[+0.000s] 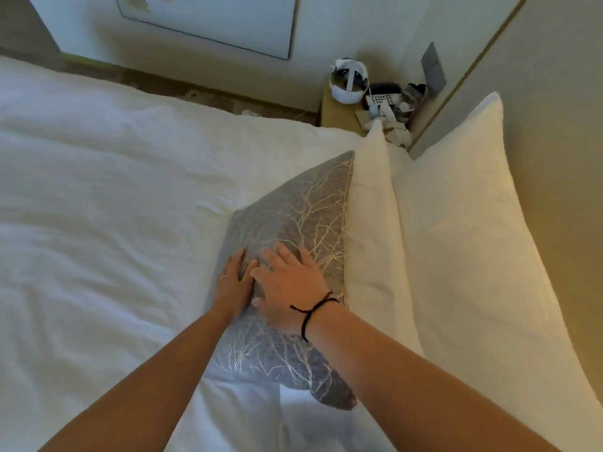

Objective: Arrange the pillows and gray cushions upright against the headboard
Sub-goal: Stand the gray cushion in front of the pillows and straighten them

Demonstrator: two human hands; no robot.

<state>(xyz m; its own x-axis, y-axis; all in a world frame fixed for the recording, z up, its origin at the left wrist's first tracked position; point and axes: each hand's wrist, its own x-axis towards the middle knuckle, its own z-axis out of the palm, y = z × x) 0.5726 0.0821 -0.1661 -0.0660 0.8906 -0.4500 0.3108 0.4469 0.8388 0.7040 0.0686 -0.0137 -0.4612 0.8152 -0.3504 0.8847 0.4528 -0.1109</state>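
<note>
A gray cushion [303, 220] with a pale branch pattern leans upright against a white pillow [372, 223]. Behind that one, a second white pillow [463, 243] stands against the beige headboard [554, 132] on the right. My left hand [233, 283] lies flat on the cushion's left edge, fingers apart. My right hand [287, 285], with a black cord at the wrist, presses flat on the cushion's face beside it. Neither hand grips anything.
The white duvet [114, 207] covers the bed to the left. A nightstand [339, 112] at the far corner holds a white headset [347, 81] and small clutter. A framed picture [212, 17] hangs on the far wall.
</note>
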